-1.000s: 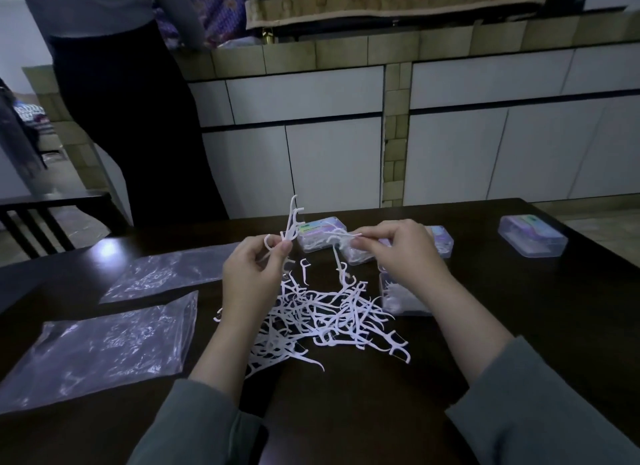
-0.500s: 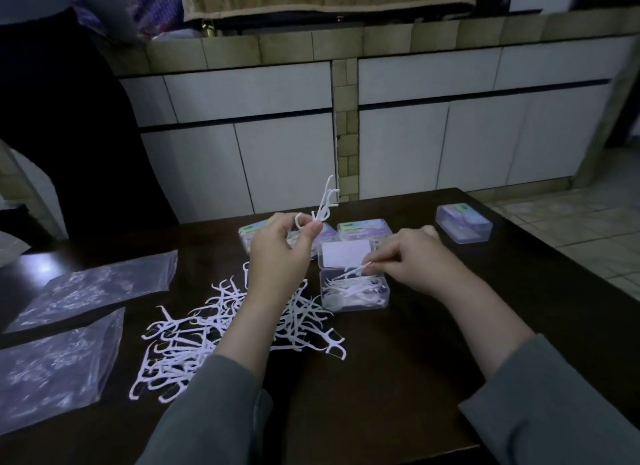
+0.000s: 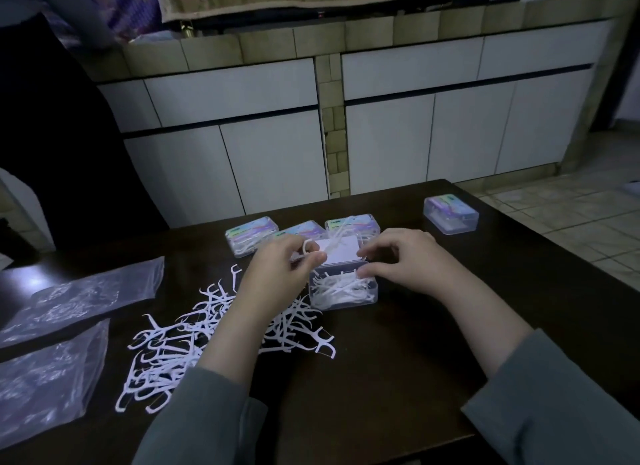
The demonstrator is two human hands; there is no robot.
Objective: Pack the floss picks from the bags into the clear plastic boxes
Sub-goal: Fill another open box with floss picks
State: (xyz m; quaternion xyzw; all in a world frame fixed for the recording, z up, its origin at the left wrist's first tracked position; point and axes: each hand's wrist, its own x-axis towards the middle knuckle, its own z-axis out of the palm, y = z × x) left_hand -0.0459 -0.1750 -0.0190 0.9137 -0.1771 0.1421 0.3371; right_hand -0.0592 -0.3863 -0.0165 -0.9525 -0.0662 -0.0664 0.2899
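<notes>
Your left hand (image 3: 277, 274) sits just left of the open clear box (image 3: 343, 290), thumb and forefinger pinched on a few white floss picks (image 3: 306, 248) whose looped heads poke up above the fingertips, right over the box's near-left corner. Your right hand (image 3: 405, 260) hovers over the box's right side with the fingers loosely curled; the fingertips reach down to the box rim and the edge of the raised lid (image 3: 337, 253), but whether they pinch a pick or only touch the plastic cannot be told. The box already holds a loose layer of picks and stands on the dark table (image 3: 398, 378), its lid tipped back with a white card face showing. The main heap of loose picks (image 3: 194, 340) lies spread on the table under and to the left of your left forearm, touching the box's front-left corner. Three closed boxes with coloured labels (image 3: 251, 234) line up just behind the open one, and a fourth (image 3: 450, 213) stands well apart to the right. Two flattened plastic bags (image 3: 69, 298) lie at the far left of the table
</notes>
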